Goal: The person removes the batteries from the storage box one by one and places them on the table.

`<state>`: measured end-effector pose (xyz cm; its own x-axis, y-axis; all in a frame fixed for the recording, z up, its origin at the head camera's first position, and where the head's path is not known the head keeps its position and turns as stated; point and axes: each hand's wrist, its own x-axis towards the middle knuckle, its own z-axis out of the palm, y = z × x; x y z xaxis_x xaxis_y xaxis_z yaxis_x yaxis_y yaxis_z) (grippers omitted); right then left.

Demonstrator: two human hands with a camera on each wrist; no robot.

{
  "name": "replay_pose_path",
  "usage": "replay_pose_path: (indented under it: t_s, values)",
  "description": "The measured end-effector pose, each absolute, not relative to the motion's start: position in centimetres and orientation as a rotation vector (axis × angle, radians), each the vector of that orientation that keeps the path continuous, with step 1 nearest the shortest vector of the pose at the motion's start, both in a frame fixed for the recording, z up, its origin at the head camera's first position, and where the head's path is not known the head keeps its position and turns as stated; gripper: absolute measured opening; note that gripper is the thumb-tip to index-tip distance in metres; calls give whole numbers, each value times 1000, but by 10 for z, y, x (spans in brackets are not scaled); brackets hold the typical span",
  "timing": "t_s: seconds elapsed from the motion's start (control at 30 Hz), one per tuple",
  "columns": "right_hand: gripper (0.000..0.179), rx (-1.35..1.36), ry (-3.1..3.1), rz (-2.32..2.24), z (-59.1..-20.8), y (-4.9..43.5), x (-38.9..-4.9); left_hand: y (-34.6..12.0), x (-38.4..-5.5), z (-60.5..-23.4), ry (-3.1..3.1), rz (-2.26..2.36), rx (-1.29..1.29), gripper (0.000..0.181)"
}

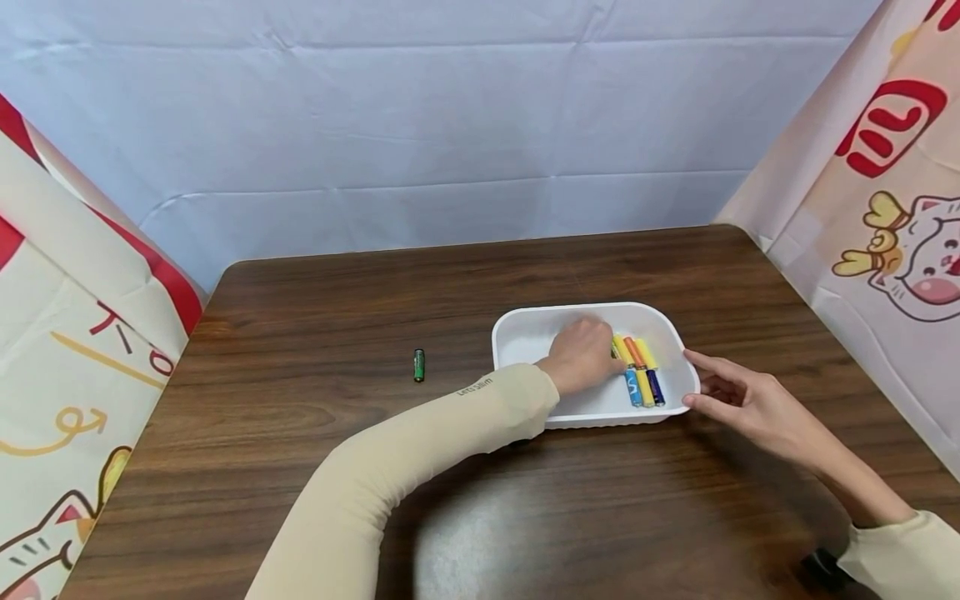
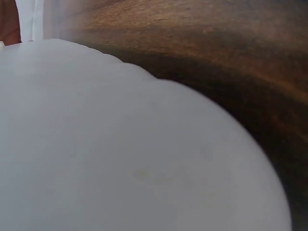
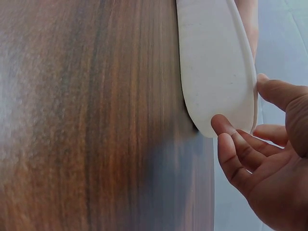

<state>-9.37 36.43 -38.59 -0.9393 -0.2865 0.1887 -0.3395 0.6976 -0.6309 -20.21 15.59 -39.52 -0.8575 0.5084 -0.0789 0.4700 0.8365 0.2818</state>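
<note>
A white tray lies on the brown table. My left hand reaches down into it, slightly blurred, its fingers bent toward a group of batteries at the tray's right end. These are yellow, orange, light blue and dark blue, set side by side in two rows. Its fingertips are hidden, so I cannot tell whether they pinch a battery. With the thumb at the rim and fingers against the outer wall, my right hand holds the tray's right end. In the right wrist view, that hand grips the tray's end.
A single green battery lies on the table, left of the tray. The tray's pale wall fills much of the left wrist view. A light cloth hangs behind the table, with printed cloths at both sides.
</note>
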Motion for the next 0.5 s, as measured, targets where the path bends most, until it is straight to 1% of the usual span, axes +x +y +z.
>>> replay_pose_path:
  t_s: [0.27,0.5]
  values:
    - [56,514,-2822,1071,-386,364,-93,156,-203,-397,2876,330,801,30]
    - [56,510,-2825,1075,-385,363,-93,154,-205,-390,2818,380,694,29]
